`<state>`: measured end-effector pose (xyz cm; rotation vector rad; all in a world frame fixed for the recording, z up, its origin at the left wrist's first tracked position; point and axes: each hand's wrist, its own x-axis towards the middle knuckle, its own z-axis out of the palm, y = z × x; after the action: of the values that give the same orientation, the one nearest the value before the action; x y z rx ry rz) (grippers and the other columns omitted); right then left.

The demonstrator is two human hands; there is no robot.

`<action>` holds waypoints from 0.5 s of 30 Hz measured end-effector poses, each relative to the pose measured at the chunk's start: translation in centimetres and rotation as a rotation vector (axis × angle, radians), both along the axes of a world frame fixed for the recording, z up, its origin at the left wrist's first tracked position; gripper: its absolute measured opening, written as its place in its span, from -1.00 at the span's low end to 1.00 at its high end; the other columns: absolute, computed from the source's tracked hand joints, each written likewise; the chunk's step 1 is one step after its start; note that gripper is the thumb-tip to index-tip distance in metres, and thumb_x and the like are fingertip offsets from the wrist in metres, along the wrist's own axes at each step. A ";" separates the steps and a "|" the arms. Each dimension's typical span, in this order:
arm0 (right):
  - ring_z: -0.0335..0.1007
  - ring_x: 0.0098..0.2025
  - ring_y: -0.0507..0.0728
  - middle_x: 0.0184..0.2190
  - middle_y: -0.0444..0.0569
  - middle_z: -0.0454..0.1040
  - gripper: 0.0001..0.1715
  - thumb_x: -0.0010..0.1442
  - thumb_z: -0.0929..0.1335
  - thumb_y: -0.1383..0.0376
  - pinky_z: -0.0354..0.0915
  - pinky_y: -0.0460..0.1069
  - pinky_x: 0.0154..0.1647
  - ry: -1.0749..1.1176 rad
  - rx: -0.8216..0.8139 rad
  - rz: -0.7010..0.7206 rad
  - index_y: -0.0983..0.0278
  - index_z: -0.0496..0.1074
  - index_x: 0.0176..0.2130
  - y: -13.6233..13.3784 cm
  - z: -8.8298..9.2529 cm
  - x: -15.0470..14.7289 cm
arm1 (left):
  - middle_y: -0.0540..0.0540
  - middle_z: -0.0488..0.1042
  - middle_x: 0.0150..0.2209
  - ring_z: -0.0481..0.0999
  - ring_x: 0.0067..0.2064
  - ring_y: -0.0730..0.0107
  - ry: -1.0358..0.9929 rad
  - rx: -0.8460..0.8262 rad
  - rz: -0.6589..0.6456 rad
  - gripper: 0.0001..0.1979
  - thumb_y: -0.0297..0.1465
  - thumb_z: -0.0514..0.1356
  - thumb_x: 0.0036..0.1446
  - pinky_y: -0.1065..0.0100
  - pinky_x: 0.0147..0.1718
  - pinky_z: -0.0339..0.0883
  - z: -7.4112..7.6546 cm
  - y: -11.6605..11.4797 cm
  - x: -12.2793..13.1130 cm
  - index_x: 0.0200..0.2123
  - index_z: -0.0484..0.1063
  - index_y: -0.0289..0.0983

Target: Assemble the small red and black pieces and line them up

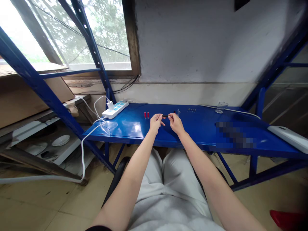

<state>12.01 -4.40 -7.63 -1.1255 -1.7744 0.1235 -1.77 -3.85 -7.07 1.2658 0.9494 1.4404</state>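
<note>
Between my two hands, just above the blue table point(125, 128), is a thin dark stick-like piece point(165, 116), too small to name. The fingers of my left hand point(156, 123) pinch its left end. At its right end, the fingertips of my right hand point(176, 123) are closed on it. Two small red cylinders point(146, 115) stand side by side to the left of my left hand. Just beyond my right hand is a small clear bluish piece point(178, 112), partly hidden. Several tiny metallic pieces point(192, 110) sit in a row farther right.
A white power strip point(115, 109) with a plugged-in charger lies at the table's left, its cable hanging down. At the back right stands a clear glass point(221, 108). A blurred dark patch point(235, 134) and a white device point(291, 138) are on the right. Blue posts point(93, 41) frame the table.
</note>
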 end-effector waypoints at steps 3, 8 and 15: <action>0.35 -0.24 0.16 -0.24 0.07 0.42 -0.66 0.24 0.11 0.12 0.24 0.01 -0.26 0.001 0.005 -0.003 0.26 0.29 -0.18 0.1 0.0 0.0 | -0.10 0.48 -0.36 0.37 -0.68 0.63 -0.001 -0.010 0.001 -0.78 -0.31 0.12 0.10 0.56 -0.75 -0.04 0.1 -0.1 0.1 -0.23 0.31 -0.34; 0.35 -0.24 0.16 -0.25 0.06 0.42 -0.68 0.24 0.11 0.14 0.24 0.01 -0.25 0.001 0.004 -0.006 0.25 0.29 -0.19 0.0 0.1 0.0 | -0.11 0.48 -0.35 0.37 -0.68 0.62 0.004 -0.007 0.012 -0.79 -0.33 0.11 0.11 0.56 -0.76 -0.05 0.1 -0.1 0.1 -0.23 0.31 -0.35; 0.35 -0.23 0.15 -0.24 0.06 0.42 -0.69 0.23 0.12 0.16 0.24 0.02 -0.24 0.015 -0.014 -0.005 0.25 0.29 -0.19 0.1 0.0 0.0 | -0.11 0.49 -0.32 0.37 -0.68 0.64 0.031 -0.003 0.022 -0.77 -0.31 0.10 0.11 0.57 -0.75 -0.03 -0.2 0.1 0.1 -0.22 0.31 -0.33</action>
<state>11.97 -4.29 -7.63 -1.1366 -1.7599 0.1406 -1.67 -3.71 -7.25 1.2823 0.9882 1.4400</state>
